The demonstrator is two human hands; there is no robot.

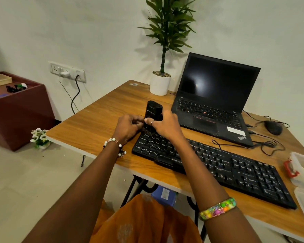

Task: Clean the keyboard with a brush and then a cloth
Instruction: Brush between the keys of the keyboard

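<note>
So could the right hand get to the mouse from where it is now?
Probably not straight away: the right hand holds the brush, and the open laptop stands between it and the mouse.

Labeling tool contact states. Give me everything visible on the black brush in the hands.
The brush is a chunky black block, plastic by its look, with a pale logo on its face. It stands upright, dark bristles down on the far left corner of the keyboard. The right hand grips its lower body; the left hand pinches it near the bristles.
</note>
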